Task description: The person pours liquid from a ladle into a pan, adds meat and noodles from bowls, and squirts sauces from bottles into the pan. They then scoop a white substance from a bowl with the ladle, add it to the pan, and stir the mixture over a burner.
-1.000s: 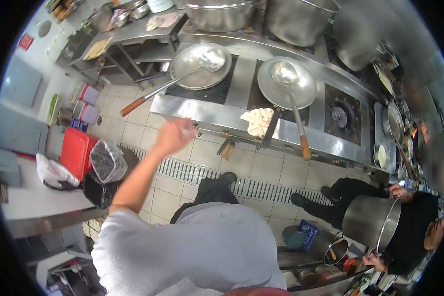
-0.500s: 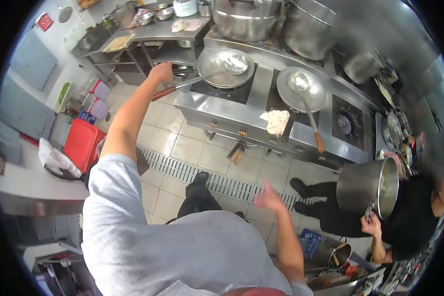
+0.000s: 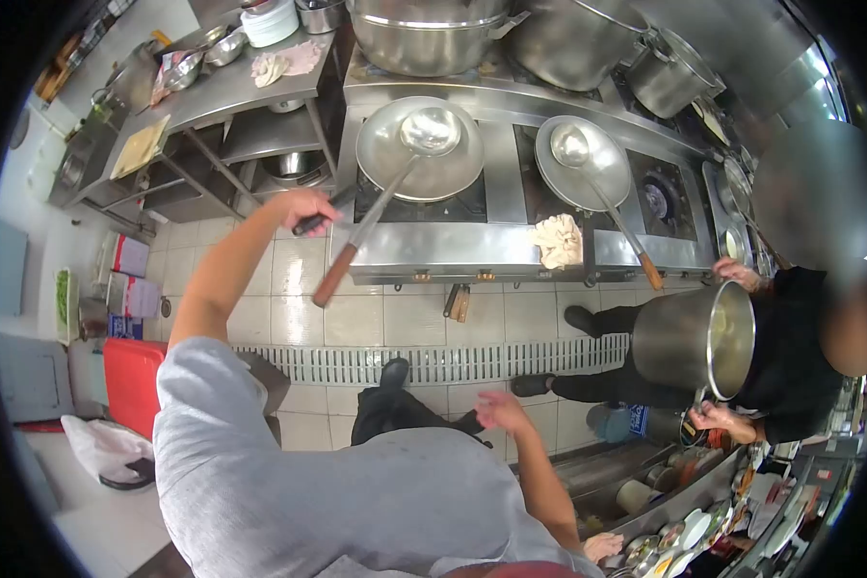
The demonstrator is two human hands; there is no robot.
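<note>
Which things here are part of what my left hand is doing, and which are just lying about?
Probably in the job:
left wok, dark handle in your left hand
left ladle, resting in that wok

Seemingly just lying about:
right wok
right ladle, resting in it
crumpled cloth, on the stove
white plates, stacked on the side table

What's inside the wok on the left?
The wok holds a ladle, its handle extending over the rim. Bare metal shows around the ladle's bowl; what lies directly beneath it is covered.
</note>
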